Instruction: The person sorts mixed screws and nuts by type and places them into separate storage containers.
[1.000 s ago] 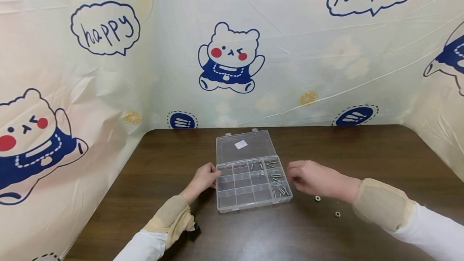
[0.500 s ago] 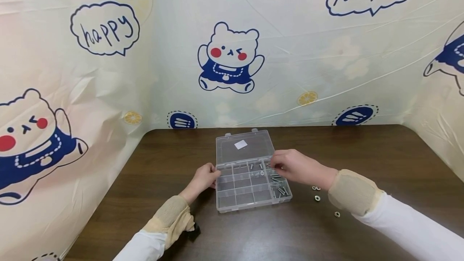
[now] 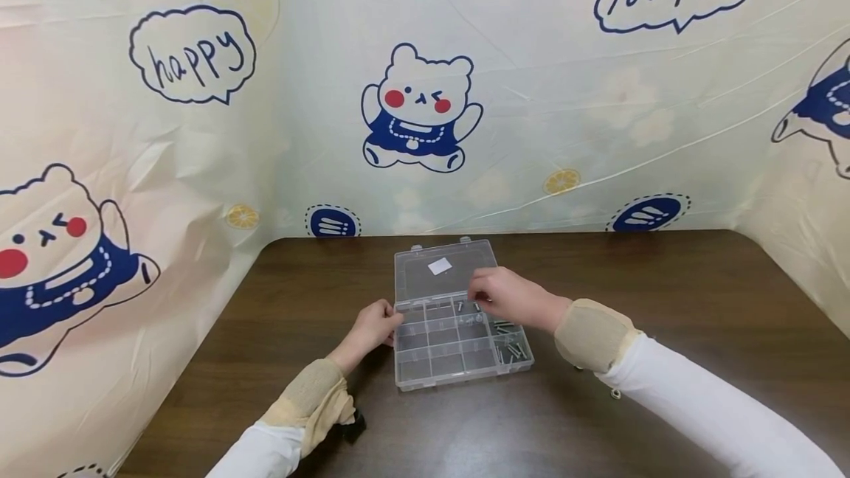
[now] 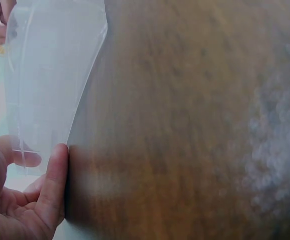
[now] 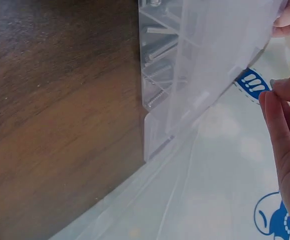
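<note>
A clear plastic compartment box (image 3: 448, 378) lies on the table with its lid (image 3: 425, 282) folded back. My left hand (image 3: 373, 327) holds its left side; the left wrist view shows the thumb inside the wall and fingers (image 4: 55, 180) outside. My right hand (image 3: 510, 296) is above the back right compartments. In the right wrist view its thumb and finger (image 5: 277, 117) pinch together at a small grey piece, mostly hidden, whose kind I cannot tell. Bolts (image 3: 511, 352) lie in the right-hand compartments, and two short screws (image 3: 460, 306) in a back one.
A small metal nut (image 3: 615, 394) lies on the brown table (image 3: 465, 434) beside the right forearm; another peeks out from under the wrist. A white label (image 3: 440, 266) lies on the lid. A printed curtain (image 3: 531, 116) hangs behind the table.
My right hand has moved left from the table beside the box to above its back right compartments. The forearm now covers some of the loose nuts. My left hand stays at the box.
</note>
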`<state>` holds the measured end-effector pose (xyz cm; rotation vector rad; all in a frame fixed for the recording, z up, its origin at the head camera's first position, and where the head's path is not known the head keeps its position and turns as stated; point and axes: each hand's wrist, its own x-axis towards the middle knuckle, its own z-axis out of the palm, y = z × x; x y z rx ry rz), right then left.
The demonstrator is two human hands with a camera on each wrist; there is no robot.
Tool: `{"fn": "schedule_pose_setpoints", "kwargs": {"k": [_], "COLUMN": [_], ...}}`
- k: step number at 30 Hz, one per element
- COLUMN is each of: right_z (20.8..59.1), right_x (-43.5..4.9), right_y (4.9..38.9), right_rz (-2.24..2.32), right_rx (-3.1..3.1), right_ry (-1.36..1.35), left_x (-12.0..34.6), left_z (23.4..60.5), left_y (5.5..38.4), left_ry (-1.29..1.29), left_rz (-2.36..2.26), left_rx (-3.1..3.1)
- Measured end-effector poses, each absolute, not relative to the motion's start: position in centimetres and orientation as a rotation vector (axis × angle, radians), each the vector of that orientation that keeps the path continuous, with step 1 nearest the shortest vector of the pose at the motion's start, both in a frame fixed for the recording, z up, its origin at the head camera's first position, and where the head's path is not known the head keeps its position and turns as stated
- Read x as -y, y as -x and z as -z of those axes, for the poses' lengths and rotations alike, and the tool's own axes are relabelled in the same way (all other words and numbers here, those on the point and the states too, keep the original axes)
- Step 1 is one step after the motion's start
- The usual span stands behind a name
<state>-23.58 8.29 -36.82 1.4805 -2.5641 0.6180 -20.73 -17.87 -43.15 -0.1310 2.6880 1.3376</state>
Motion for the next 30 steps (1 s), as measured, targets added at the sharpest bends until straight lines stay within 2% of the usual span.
{"fn": "schedule_pose_setpoints", "kwargs": {"k": [8, 30], "right_z": [36.6, 37.0], "right_x": [-8.9, -15.1], "right_y": [24.1, 22.4], "right_rz": [-0.574, -0.321], "right_rx": [2.658, 3.018], "right_ry": [-1.367, -1.369], "left_x": [17.9, 17.8], "left_z": [43.2, 43.1], "left_y": [20.7, 20.7], "left_ry": [0.130, 0.143], "left_rz": [-1.342, -1.336], "left_rx": [-2.684, -2.692]}}
